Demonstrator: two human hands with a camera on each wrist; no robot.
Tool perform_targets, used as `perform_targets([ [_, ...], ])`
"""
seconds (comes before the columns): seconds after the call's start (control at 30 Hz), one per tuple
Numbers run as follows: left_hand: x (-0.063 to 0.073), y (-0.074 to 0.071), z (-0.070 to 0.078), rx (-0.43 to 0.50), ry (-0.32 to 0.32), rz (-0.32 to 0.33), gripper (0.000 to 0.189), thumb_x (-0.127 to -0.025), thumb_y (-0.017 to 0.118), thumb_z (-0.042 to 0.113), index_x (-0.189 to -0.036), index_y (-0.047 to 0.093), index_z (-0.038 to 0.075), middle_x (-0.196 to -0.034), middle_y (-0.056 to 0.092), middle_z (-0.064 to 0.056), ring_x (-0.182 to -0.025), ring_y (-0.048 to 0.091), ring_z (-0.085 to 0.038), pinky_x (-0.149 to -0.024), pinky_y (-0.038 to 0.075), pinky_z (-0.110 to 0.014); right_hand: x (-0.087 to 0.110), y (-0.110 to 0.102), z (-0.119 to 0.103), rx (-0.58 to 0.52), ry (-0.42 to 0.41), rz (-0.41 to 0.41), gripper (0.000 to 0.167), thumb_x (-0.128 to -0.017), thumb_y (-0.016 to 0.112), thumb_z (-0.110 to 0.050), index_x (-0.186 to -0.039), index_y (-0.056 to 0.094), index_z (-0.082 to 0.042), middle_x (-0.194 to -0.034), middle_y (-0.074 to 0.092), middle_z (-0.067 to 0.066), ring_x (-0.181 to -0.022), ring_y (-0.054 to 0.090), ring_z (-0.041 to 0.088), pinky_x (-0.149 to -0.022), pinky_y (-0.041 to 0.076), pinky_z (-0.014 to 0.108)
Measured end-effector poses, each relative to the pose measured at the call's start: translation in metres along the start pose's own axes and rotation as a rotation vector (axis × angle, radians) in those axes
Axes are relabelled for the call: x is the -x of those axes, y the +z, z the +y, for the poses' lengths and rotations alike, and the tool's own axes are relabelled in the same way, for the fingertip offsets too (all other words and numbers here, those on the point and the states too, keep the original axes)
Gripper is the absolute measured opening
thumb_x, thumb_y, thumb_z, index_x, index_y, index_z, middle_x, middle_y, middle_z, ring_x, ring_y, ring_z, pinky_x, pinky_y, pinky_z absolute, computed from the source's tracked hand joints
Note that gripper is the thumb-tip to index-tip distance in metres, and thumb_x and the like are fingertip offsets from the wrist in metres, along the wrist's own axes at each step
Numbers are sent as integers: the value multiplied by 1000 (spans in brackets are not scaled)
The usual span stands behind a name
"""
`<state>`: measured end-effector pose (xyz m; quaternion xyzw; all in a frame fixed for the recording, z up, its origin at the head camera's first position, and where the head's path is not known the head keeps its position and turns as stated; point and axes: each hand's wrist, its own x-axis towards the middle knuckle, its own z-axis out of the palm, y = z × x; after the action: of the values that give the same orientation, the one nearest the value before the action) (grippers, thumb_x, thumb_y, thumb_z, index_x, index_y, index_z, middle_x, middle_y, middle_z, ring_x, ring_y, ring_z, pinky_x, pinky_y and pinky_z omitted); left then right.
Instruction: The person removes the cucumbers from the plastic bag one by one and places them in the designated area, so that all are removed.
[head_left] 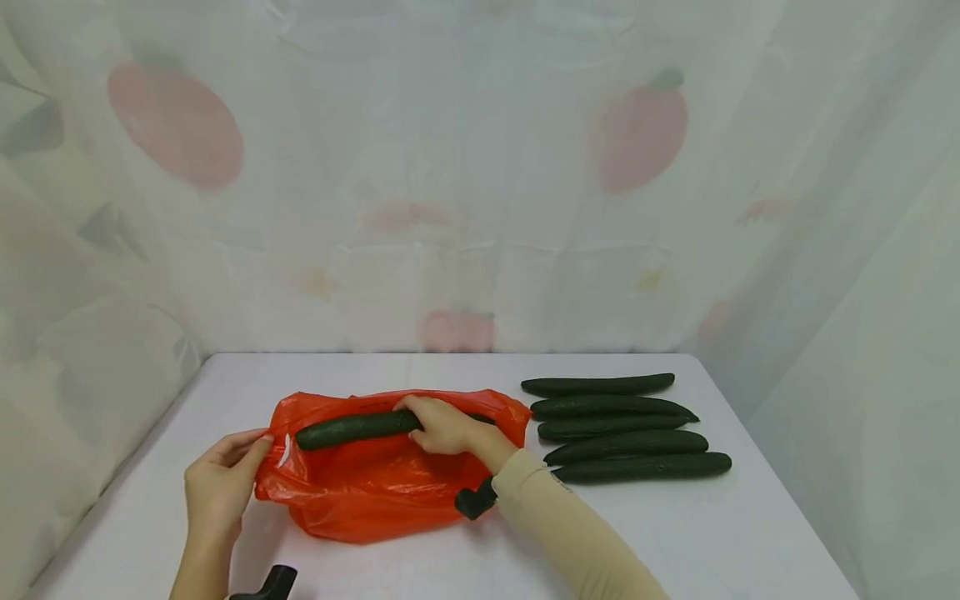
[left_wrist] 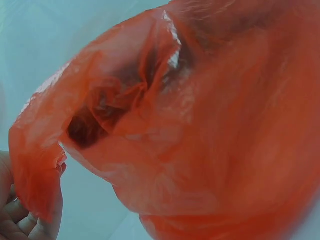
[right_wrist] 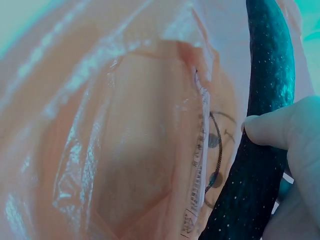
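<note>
A red plastic bag [head_left: 375, 508] lies spread on the table, its mouth open upward. My left hand [head_left: 217, 483] pinches the bag's left edge between thumb and fingers; the left wrist view shows the bag's red film [left_wrist: 225, 150] stretching away from that hand. Over the bag's opening, my right hand [head_left: 442, 425] grips a dark green cucumber [head_left: 352, 429] around its middle, and the cucumber lies nearly level from left to right. In the right wrist view, the thumb presses on the cucumber's bumpy skin [right_wrist: 270, 65], next to the bag's inside.
Several more cucumbers [head_left: 622, 447] lie side by side on the white table [head_left: 660, 533], right of the bag. A black wrist mount [head_left: 476, 500] hangs under the right wrist, another [head_left: 276, 583] by the left. A pale fruit-print curtain [head_left: 465, 167] encloses the back and sides.
</note>
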<state>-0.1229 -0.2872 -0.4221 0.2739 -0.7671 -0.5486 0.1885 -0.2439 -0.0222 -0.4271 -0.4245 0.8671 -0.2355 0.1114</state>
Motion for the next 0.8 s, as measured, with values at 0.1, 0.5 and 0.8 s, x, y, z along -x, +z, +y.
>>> perform_targets([
  [0.1, -1, -1, 0, 4, -6, -1, 34, -82, 69, 33, -106, 68, 8, -71, 62, 24, -68, 58, 8, -58, 48, -10, 2, -5, -1, -8, -1, 26, 37, -90, 57, -13, -126, 46, -14, -122, 54, -3, -109, 50, 7, -98, 40, 22],
  [0.5, -3, 1, 1, 106, -8, 31, 24, -81, 70, 22, -101, 70, 8, -67, 63, 23, -64, 60, 5, -55, 48, -10, 4, -6, 2, -46, 0, 76, 38, -89, 60, -12, -124, 49, -18, -122, 54, -6, -107, 51, 6, -96, 41, 21],
  [0.8, -4, 1, -2, 15, -15, 13, 34, -82, 69, 32, -107, 67, 8, -70, 63, 23, -66, 59, 6, -56, 49, -12, 4, -8, -4, -68, -78, 128, 37, -86, 65, -16, -121, 56, -25, -119, 56, -12, -102, 51, 3, -90, 43, 17],
])
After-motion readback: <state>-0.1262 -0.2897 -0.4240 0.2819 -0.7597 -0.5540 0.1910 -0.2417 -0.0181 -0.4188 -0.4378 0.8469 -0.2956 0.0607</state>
